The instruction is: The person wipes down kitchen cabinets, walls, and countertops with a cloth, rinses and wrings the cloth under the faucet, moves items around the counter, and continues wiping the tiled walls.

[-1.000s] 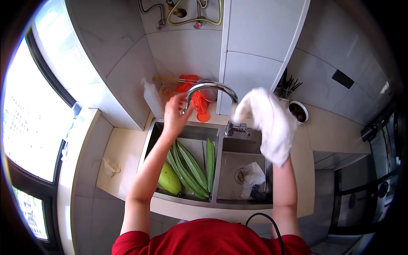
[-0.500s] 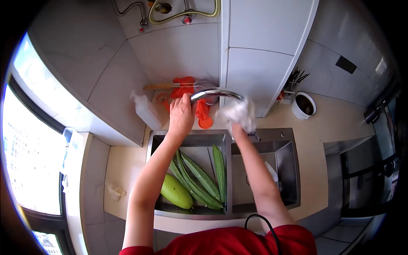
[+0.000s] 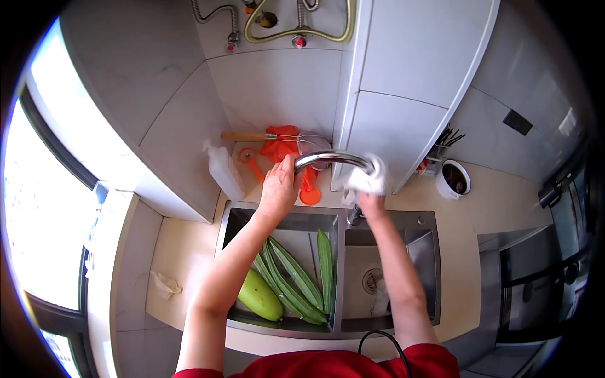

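Note:
A curved chrome faucet (image 3: 331,157) arches over the sink. My left hand (image 3: 279,187) is closed around the left end of its spout. In my right hand (image 3: 372,205) is a white cloth (image 3: 367,179), bunched against the faucet's right side where the curve turns down; the cloth is slightly blurred. Below my left forearm, the left basin holds several long ridged gourds (image 3: 293,281) and a pale green smooth gourd (image 3: 259,297), partly hidden by the arm. The right basin has a drain (image 3: 372,281) and a whitish thing (image 3: 380,298), partly behind my right forearm.
Behind the sink (image 3: 340,302) stand a white plastic bottle (image 3: 225,173), a wooden-handled strainer (image 3: 313,143) and orange utensils (image 3: 309,191). A white pot (image 3: 453,180) sits on the right counter. A crumpled pale cloth (image 3: 165,285) lies at the left.
The view has shifted, so the scene sits lower. The white cloth has moved up over the faucet's right bend with my right hand. My left hand keeps its hold on the spout.

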Demonstrator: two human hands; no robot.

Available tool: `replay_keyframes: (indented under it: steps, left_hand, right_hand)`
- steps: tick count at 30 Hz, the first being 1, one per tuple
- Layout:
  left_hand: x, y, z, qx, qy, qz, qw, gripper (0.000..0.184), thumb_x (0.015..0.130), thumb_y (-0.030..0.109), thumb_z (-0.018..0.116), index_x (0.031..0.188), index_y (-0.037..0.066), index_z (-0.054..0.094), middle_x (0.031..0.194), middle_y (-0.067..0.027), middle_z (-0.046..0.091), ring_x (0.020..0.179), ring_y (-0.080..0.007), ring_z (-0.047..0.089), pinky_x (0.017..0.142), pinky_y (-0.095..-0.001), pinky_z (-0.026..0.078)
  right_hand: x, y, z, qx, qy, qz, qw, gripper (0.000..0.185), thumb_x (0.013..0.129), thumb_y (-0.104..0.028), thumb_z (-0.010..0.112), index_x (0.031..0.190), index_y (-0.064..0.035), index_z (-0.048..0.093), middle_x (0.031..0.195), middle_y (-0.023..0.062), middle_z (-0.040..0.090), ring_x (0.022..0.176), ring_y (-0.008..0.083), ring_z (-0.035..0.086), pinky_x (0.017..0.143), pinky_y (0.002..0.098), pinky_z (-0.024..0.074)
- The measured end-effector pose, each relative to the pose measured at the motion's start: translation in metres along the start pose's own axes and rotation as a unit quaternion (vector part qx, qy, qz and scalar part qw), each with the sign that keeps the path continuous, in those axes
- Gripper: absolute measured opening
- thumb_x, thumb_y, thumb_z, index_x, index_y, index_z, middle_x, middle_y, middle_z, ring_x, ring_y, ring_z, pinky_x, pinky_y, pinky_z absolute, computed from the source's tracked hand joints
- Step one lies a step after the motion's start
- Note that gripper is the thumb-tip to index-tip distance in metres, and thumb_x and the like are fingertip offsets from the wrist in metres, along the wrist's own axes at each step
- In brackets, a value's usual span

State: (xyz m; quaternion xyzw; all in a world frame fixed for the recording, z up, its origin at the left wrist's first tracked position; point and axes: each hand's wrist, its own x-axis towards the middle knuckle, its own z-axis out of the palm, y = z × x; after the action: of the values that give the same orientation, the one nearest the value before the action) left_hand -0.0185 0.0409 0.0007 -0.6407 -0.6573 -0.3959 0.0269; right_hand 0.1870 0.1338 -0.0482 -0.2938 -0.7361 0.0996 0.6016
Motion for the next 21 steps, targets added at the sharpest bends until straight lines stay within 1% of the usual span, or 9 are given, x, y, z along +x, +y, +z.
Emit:
replay_keyframes:
  steps: [2,4,6,8,12,13,18,20,21]
  left_hand:
    - [-0.006,-0.009,0.003,-0.042,0.004,0.000,0.999,0.032,0.084,0.014,0.059,0.110,0.004,0.045,0.087,-0.0166,0.058,0.084,-0.0341,0.056,0.076,-0.0408,0.045]
    - [-0.011,-0.025,0.011,-0.141,0.026,0.014,0.990,0.042,0.081,0.014,0.060,0.117,0.003,0.042,0.088,-0.0147,0.058,0.083,-0.0275,0.057,0.077,-0.0357,0.045]
    - [-0.025,-0.048,0.025,-0.193,0.016,-0.038,0.980,0.041,0.080,0.014,0.062,0.116,0.003,0.047,0.083,-0.0118,0.058,0.079,-0.0220,0.057,0.078,-0.0327,0.046]
    - [-0.037,-0.055,0.029,-0.160,-0.151,-0.167,0.961,0.028,0.083,0.013,0.059,0.107,0.001,0.054,0.080,-0.0096,0.060,0.076,-0.0207,0.058,0.079,-0.0320,0.046]
    - [-0.046,-0.073,0.060,-0.244,-0.074,-0.147,0.956,0.022,0.083,0.014,0.056,0.103,0.005,0.059,0.082,-0.0196,0.061,0.078,-0.0344,0.060,0.072,-0.0399,0.046]
    - [-0.046,-0.073,0.060,-0.257,-0.068,-0.133,0.955,0.021,0.084,0.015,0.055,0.102,0.005,0.059,0.082,-0.0203,0.061,0.079,-0.0355,0.060,0.071,-0.0405,0.046]
    - [-0.041,-0.073,0.063,-0.233,-0.059,-0.145,0.960,0.018,0.085,0.017,0.052,0.092,0.004,0.062,0.080,-0.0218,0.061,0.080,-0.0394,0.060,0.069,-0.0431,0.047]
    - [-0.040,-0.079,0.072,-0.218,-0.047,-0.142,0.965,0.018,0.085,0.016,0.052,0.091,0.003,0.063,0.080,-0.0218,0.062,0.080,-0.0393,0.060,0.070,-0.0430,0.047]
    - [-0.041,-0.077,0.070,-0.220,-0.055,-0.144,0.963,0.018,0.085,0.016,0.052,0.090,0.003,0.063,0.080,-0.0204,0.063,0.080,-0.0373,0.061,0.070,-0.0422,0.047]
  right_hand:
    - [0.053,-0.026,-0.013,-0.123,-0.149,-0.196,0.961,0.040,0.077,-0.009,0.060,0.115,-0.0027,0.051,0.110,0.0166,0.055,0.096,0.0346,0.055,0.084,0.0415,0.0437]
    - [0.078,-0.034,-0.026,-0.171,-0.301,-0.218,0.913,0.039,0.079,-0.011,0.056,0.117,-0.0034,0.049,0.114,0.0170,0.053,0.101,0.0339,0.053,0.085,0.0430,0.0429]
    - [0.095,-0.048,-0.030,-0.161,-0.362,-0.231,0.888,0.040,0.081,-0.013,0.052,0.120,-0.0053,0.047,0.115,0.0167,0.052,0.104,0.0318,0.052,0.087,0.0428,0.0425]
    - [0.109,-0.064,-0.035,-0.186,-0.438,-0.212,0.853,0.033,0.082,-0.017,0.052,0.113,-0.0056,0.049,0.108,0.0166,0.054,0.100,0.0317,0.053,0.084,0.0419,0.0429]
    - [0.133,-0.096,-0.019,-0.179,-0.510,-0.165,0.825,0.020,0.081,-0.019,0.053,0.092,-0.0031,0.050,0.087,0.0164,0.054,0.082,0.0337,0.055,0.071,0.0416,0.0435]
    - [0.136,-0.101,-0.010,-0.208,-0.538,-0.140,0.805,0.029,0.079,-0.025,0.059,0.101,-0.0061,0.055,0.094,0.0168,0.057,0.086,0.0338,0.056,0.076,0.0414,0.0442]
    - [0.113,-0.073,0.019,-0.079,-0.376,-0.240,0.892,0.027,0.080,-0.028,0.062,0.096,-0.0060,0.061,0.084,0.0128,0.063,0.075,0.0347,0.059,0.070,0.0402,0.0485]
    - [0.105,-0.061,0.014,-0.079,-0.300,-0.199,0.929,0.028,0.085,-0.030,0.056,0.085,-0.0029,0.062,0.077,0.0172,0.061,0.073,0.0346,0.060,0.065,0.0423,0.0469]
    - [0.106,-0.072,0.003,-0.106,-0.322,-0.033,0.940,0.035,0.090,-0.032,0.049,0.081,-0.0014,0.063,0.071,0.0183,0.062,0.068,0.0355,0.060,0.064,0.0447,0.0467]
